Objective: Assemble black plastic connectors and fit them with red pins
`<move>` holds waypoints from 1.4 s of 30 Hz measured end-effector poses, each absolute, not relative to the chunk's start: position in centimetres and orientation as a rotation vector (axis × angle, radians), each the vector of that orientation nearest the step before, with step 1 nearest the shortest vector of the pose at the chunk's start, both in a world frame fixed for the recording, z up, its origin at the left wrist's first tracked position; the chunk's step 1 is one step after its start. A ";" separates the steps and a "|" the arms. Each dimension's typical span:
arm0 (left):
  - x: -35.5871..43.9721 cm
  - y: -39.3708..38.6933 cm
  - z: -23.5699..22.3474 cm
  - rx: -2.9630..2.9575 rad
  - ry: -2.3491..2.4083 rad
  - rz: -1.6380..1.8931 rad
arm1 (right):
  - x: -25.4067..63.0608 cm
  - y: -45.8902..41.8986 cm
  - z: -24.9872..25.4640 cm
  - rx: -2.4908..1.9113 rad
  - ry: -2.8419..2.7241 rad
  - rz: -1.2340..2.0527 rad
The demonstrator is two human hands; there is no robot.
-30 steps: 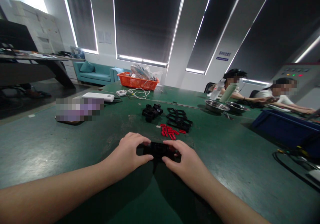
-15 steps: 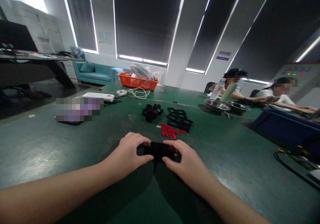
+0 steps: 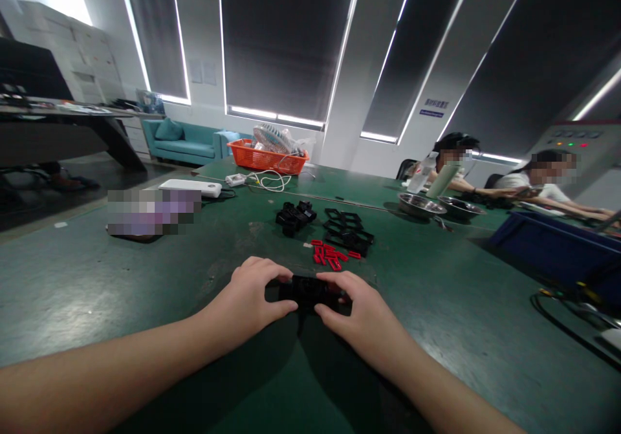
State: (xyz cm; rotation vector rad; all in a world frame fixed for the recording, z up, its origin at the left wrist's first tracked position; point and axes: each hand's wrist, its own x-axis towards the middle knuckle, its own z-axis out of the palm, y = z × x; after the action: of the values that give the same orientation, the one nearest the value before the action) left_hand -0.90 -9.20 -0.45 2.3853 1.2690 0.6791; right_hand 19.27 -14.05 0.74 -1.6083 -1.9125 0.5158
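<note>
One black part (image 3: 308,286) at lower centre was held between the half-curled fingers of the left hand (image 3: 256,288) and right hand (image 3: 359,301), seemingly unfinished, while red pieces (image 3: 329,251), black frames (image 3: 347,238) and black blocks (image 3: 290,222) lay loose mid-frame, apparently not yet used.

Table (image 3: 451,292) is showing dark green. Near centre: held part (image 3: 308,287) is reading black. Farther, small rings (image 3: 330,253) are showing bright red; block pile (image 3: 294,218) and frames (image 3: 348,240), black. Far: basket (image 3: 257,160) is showing orange, sofa (image 3: 187,148) teal. Right: bin (image 3: 557,251) is reading navy, bowls (image 3: 421,207) silver.
</note>
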 end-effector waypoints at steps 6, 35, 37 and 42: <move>-0.8 -9.2 -0.4 2.388 1.279 0.662 | 19.2 -13.9 0.9 -1.606 -1.916 0.523; -1.1 -8.9 -0.8 2.467 1.154 0.742 | 19.5 -14.0 1.5 -1.683 -1.908 0.525; -1.1 -8.9 -0.8 2.465 1.148 0.745 | 19.5 -14.0 1.6 -1.685 -1.912 0.513; -1.0 -9.1 -0.6 2.445 1.156 0.724 | 19.4 -14.1 1.6 -1.687 -1.913 0.504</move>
State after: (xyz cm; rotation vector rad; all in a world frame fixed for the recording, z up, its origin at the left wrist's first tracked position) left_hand -1.00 -9.06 -0.60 2.4445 1.1560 0.7244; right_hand 19.44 -14.07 1.63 -1.6866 -1.9126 0.5044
